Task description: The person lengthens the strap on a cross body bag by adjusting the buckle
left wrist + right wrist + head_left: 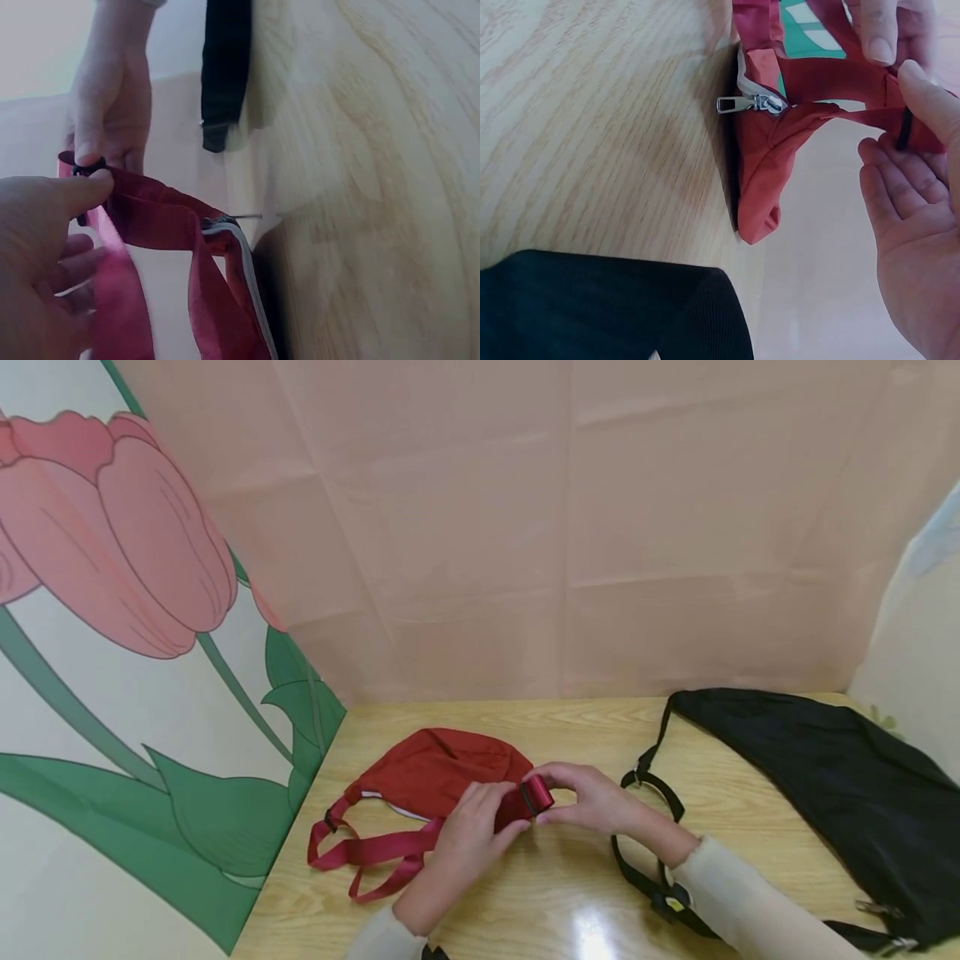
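Black bag (817,768) runs off head view's right edge; red strap (397,846) partly hidden behind left hand (471,833).

A creased pinkish-beige backdrop (465,535) rises behind the wood-grain worktop (555,881); a pink tulip mural (161,539) fills the left side, a pale wall (900,664) the right, and white glare (591,935) spots the wood.

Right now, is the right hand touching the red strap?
Touching: the head view shows the right hand pinching the red strap between thumb and finger.
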### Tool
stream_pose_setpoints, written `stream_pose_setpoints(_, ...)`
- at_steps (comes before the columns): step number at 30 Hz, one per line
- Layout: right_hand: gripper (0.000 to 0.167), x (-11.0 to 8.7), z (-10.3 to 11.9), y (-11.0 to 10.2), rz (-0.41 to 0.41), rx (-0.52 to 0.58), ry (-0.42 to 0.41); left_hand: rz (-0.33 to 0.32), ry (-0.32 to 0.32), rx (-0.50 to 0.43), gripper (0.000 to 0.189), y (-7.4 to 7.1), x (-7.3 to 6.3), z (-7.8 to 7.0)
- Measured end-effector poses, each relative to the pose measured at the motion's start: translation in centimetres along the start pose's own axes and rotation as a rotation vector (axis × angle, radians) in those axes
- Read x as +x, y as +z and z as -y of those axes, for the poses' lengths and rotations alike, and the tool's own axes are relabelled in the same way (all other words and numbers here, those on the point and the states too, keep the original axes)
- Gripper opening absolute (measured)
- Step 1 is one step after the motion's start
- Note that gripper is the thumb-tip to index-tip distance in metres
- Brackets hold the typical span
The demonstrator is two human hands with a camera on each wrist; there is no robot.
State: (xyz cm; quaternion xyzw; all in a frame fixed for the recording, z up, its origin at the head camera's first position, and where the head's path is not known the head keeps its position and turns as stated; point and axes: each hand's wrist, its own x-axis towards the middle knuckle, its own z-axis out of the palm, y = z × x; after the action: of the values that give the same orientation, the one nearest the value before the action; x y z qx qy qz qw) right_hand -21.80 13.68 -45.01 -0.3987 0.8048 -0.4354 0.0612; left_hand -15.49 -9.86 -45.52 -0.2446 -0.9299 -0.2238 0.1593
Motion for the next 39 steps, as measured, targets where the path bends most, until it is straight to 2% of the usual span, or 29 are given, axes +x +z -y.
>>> stream_pose_setpoints(4,0.052,-0.1,0.1,-0.1,0.0,0.003,0.007,0.026,-0.045,0.054,0.056,0.2,-0.4,0.3)
stream_pose_setpoints(8,0.052,-0.1,0.1,-0.1,-0.005,0.0,0.002,0.02,-0.046,0.073,0.049,0.3,-0.6,0.7)
stream_pose_setpoints(14,0.049,0.1,0.0,0.0,-0.015,-0.009,-0.029,0.008,-0.033,0.019,0.041,0.0,-0.5,0.5)
stream_pose_setpoints(21,0.051,0.2,0.0,0.0,-0.007,0.006,-0.033,0.019,-0.058,-0.036,0.04,-0.3,-0.1,0.0)
stream_pose_setpoints(27,0.055,0.0,0.5,-0.5,-0.005,-0.067,-0.057,0.015,-0.085,-0.028,0.042,-0.3,-0.2,0.1)
stream_pose_setpoints(33,0.047,-0.1,1.5,-1.3,-0.007,-0.183,-0.14,0.003,-0.083,-0.004,0.043,-0.3,-0.4,0.5)
stream_pose_setpoints(39,0.046,-0.2,2.4,-1.5,0.016,-0.184,-0.132,0.01,-0.069,0.01,0.044,-0.3,-0.3,0.4)
